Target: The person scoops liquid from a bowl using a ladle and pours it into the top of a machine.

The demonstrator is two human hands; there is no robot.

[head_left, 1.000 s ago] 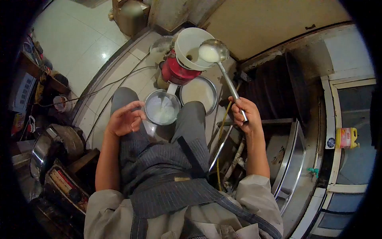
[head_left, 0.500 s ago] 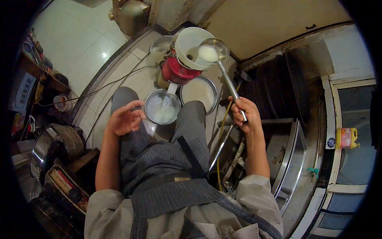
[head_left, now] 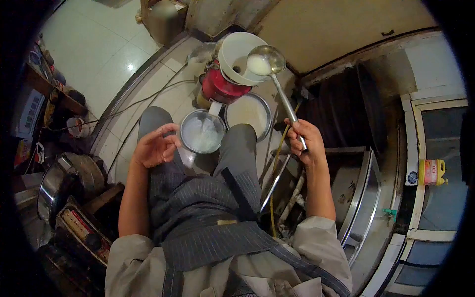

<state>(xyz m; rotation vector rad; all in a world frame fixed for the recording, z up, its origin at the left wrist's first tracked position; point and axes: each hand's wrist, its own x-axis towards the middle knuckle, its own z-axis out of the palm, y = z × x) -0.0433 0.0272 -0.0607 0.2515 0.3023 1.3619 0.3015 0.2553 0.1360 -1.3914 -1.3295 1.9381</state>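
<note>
A long-handled metal ladle [head_left: 283,97] is gripped near its handle end by my right hand [head_left: 306,140]. The ladle's bowl holds some white liquid and is at the rim of a white funnel-shaped hopper [head_left: 228,57]. That hopper tops a red grinding machine [head_left: 221,89]. From the machine, a pale spout [head_left: 215,108] reaches over a metal pot [head_left: 182,138] of milky, frothy liquid between my knees. My left hand [head_left: 157,145] is beside this pot with fingers loosely bent and apart, holding nothing.
A wider metal basin [head_left: 269,119] of cream-coloured contents stands behind my right knee. A cable [head_left: 143,101] crosses the tiled floor. Metal pots [head_left: 52,190] and clutter sit at left. A steel-framed unit [head_left: 363,193] and a yellow jug [head_left: 432,172] are at right.
Almost nothing differs. The view has shifted very slightly; the ladle stays at the hopper and both hands keep their places.
</note>
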